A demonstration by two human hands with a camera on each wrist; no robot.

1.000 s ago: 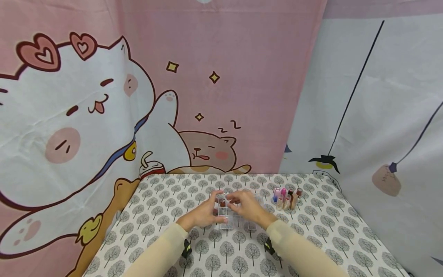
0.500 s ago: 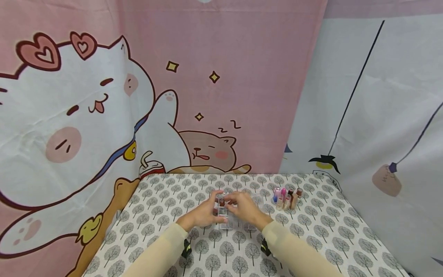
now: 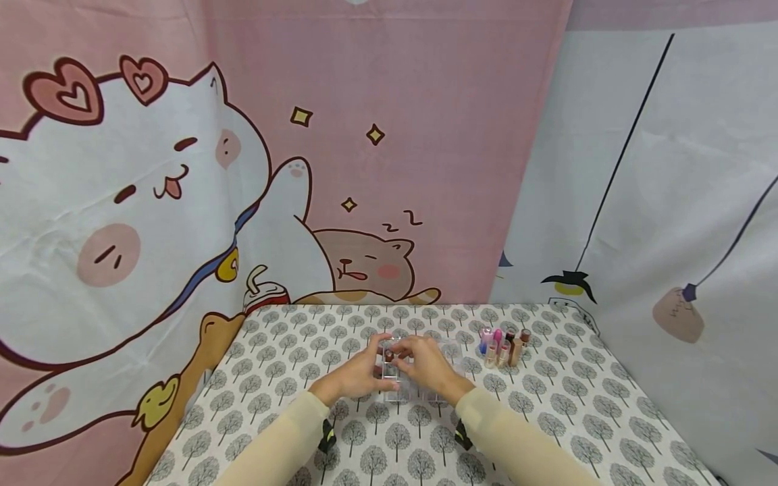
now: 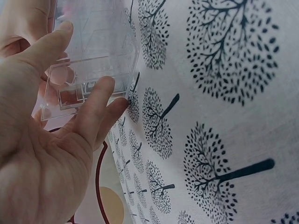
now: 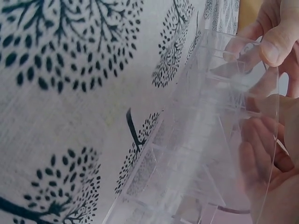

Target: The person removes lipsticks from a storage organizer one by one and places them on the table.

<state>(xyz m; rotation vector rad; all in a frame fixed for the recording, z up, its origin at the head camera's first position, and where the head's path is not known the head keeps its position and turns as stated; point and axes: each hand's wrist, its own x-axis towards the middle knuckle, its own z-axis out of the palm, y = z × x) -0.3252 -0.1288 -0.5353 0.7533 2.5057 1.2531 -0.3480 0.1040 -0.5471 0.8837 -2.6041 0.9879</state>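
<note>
A clear compartmented organizer (image 3: 398, 393) stands on the tablecloth in front of me. My left hand (image 3: 360, 372) grips its left end, with the thumb near the front and the fingers at the back and side. My right hand (image 3: 427, 363) reaches over the top from the right. Its thumb and fingers pinch a small lipstick with a brown top (image 3: 390, 355) at the back left compartment. Through the clear wall in the left wrist view, a reddish-brown part of the lipstick (image 4: 69, 96) shows low inside. In the right wrist view the organizer (image 5: 187, 144) hides much of the fingertips.
Several lipsticks and gloss tubes (image 3: 504, 349) stand together to the right of the organizer. The table (image 3: 292, 412) wears a white cloth with a tree print. Behind it hangs a pink cartoon curtain (image 3: 450, 169), and a white one (image 3: 614, 202) hangs at the right.
My right hand has shifted slightly left, its fingertips coming onto the brown lipstick top. My left hand keeps its hold on the organizer.
</note>
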